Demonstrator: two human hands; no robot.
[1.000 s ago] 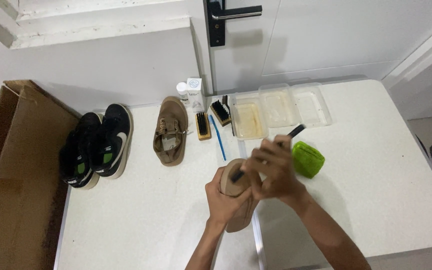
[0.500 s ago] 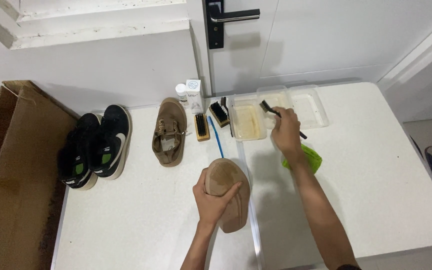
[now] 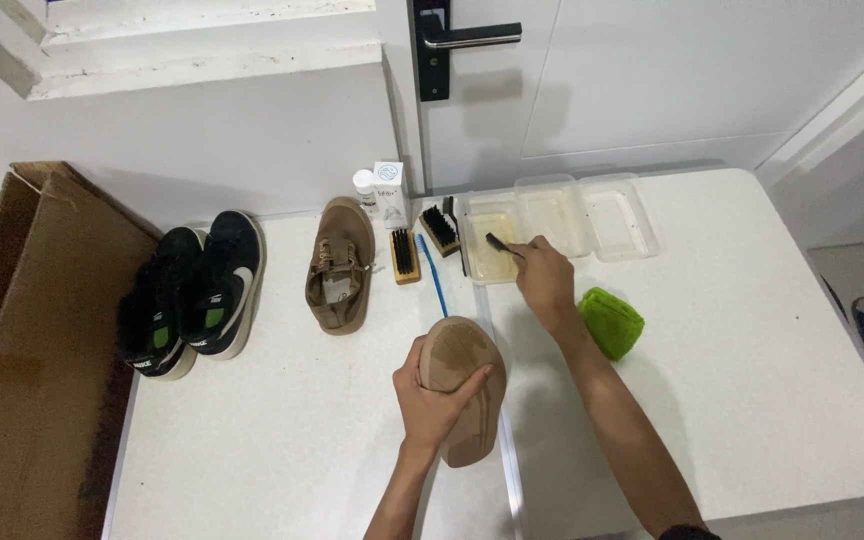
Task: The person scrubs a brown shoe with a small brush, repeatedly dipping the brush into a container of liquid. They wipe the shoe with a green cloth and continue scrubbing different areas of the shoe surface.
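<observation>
In the head view, the left hand (image 3: 434, 398) is closing its grip around a tan brown shoe turned sole up (image 3: 464, 385), which is lying on the white bench (image 3: 752, 380) close to the person. The right hand (image 3: 544, 277) is gripping a small dark brush (image 3: 501, 244) and is holding its bristles inside the nearest of three clear plastic trays (image 3: 493, 250) at the back of the bench. A bright green cloth (image 3: 611, 322) is lying just beside the right forearm. The second tan brown shoe (image 3: 339, 265) is standing upright further left, near a wooden brush with black bristles (image 3: 405, 256) and a thin blue stick (image 3: 433, 275). A pair of black sneakers (image 3: 194, 292) is standing beside a brown cardboard box (image 3: 22, 340).
</observation>
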